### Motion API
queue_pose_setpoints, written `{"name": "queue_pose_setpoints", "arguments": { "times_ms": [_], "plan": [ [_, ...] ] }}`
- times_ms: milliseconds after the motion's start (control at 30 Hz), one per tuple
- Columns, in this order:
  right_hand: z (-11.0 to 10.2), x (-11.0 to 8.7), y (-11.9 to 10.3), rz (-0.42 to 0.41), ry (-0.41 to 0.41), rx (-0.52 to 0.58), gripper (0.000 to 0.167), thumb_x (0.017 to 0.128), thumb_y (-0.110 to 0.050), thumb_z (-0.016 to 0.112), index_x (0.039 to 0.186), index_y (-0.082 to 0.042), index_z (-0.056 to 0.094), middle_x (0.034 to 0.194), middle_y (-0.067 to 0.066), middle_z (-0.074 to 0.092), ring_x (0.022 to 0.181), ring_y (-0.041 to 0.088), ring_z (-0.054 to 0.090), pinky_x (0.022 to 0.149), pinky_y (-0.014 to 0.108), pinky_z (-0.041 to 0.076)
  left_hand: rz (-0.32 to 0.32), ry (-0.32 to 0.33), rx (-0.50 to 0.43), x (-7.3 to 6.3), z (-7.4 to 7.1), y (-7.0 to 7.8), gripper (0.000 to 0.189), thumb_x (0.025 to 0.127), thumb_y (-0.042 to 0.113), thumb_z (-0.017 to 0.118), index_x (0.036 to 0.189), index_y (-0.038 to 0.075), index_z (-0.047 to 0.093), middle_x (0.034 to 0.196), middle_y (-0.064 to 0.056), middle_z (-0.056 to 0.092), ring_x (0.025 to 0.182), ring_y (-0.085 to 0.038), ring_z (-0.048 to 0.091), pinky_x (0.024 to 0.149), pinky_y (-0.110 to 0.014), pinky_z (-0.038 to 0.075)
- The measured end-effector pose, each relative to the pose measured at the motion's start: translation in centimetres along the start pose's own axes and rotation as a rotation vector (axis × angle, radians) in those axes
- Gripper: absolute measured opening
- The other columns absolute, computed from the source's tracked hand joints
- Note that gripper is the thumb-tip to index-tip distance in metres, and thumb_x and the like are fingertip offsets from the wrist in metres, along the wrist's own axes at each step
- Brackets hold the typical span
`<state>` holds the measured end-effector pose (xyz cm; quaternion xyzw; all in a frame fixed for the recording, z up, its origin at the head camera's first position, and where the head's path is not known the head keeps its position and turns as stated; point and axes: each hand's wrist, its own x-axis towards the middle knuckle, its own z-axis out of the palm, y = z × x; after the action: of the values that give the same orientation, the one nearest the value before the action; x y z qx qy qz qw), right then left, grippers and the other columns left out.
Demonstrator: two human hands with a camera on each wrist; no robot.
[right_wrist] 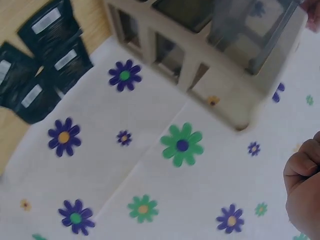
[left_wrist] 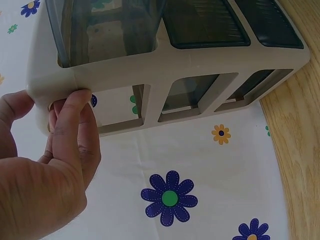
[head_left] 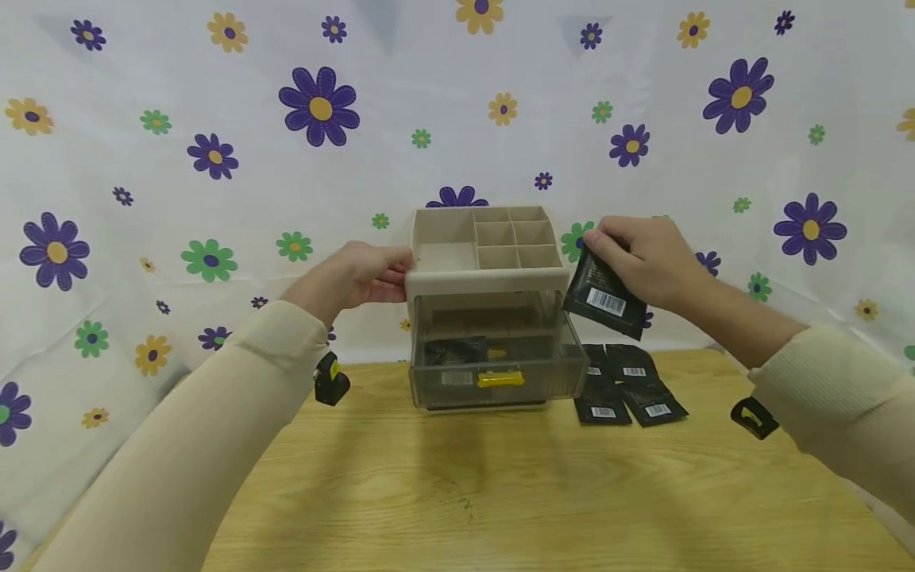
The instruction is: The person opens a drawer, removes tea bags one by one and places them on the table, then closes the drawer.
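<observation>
A beige desktop drawer organizer [head_left: 486,281] with a sectioned top stands on the table. Its smoky see-through drawer [head_left: 429,389], with a yellow handle [head_left: 500,379], is pulled out, and a black packet [head_left: 455,351] shows inside. My left hand [head_left: 357,274] grips the organizer's upper left side; in the left wrist view its fingers [left_wrist: 67,130] curl into a side opening. My right hand [head_left: 658,258] pinches a black packet [head_left: 593,278] with a white barcode label, raised just right of the organizer. In the right wrist view that hand [right_wrist: 304,185] shows only partly, its packet out of sight.
Several more black packets [head_left: 654,397] lie overlapping on the wooden table [head_left: 457,492], right of the organizer. Behind hangs a white cloth [head_left: 457,87] printed with flowers. Dark straps [head_left: 331,380] hang by both wrists.
</observation>
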<state>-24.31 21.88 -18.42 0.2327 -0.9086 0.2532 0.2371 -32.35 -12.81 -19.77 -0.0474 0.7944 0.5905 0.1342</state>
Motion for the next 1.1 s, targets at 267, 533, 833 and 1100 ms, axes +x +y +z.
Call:
{"name": "queue_pose_setpoints", "arguments": {
  "times_ms": [267, 533, 833, 1100],
  "plan": [
    [-0.8, -2.5, 4.4, 0.109, -0.048, -0.081, 0.037, 0.104, -0.033, 0.048, 0.082, -0.006, 0.059, 0.063, 0.006, 0.056, 0.053, 0.019, 0.052, 0.044, 0.027, 0.046, 0.009, -0.011, -0.006, -0.1, -0.2, -0.1, 0.039, 0.091, 0.016, 0.061, 0.123, -0.004, 0.053, 0.112, -0.014, 0.06, 0.088, -0.021, 0.068, 0.092, -0.036, 0.059],
    [1.3, -5.7, 7.4, 0.138, -0.262, -0.047, 0.026, 0.107, -0.025, 0.044, 0.093, -0.006, 0.054, 0.072, 0.005, 0.057, 0.059, 0.015, 0.054, 0.048, 0.026, 0.049, -0.002, 0.002, 0.003, -0.1, -0.2, 0.0, 0.04, 0.091, 0.018, 0.061, 0.125, -0.003, 0.054, 0.112, -0.013, 0.061, 0.087, -0.021, 0.068, 0.089, -0.035, 0.06],
    [5.4, -8.9, 9.1, 0.037, -0.431, -0.032, 0.032, 0.104, -0.02, 0.051, 0.072, -0.015, 0.051, 0.062, -0.007, 0.037, 0.056, 0.008, 0.037, 0.053, 0.023, 0.031, 0.005, -0.006, -0.01, -0.2, -0.2, -0.1, 0.042, 0.092, 0.017, 0.06, 0.128, -0.004, 0.053, 0.113, -0.014, 0.06, 0.089, -0.021, 0.068, 0.099, -0.04, 0.056],
    [9.8, -11.4, 9.8, -0.022, -0.531, 0.019, 0.037, 0.104, -0.023, 0.05, 0.068, -0.018, 0.046, 0.063, -0.01, 0.029, 0.056, 0.003, 0.029, 0.055, 0.02, 0.028, 0.002, -0.018, -0.018, 0.0, -0.2, -0.2, 0.043, 0.092, 0.017, 0.061, 0.129, -0.004, 0.052, 0.115, -0.015, 0.06, 0.091, -0.022, 0.068, 0.097, -0.039, 0.056]
  ]
}}
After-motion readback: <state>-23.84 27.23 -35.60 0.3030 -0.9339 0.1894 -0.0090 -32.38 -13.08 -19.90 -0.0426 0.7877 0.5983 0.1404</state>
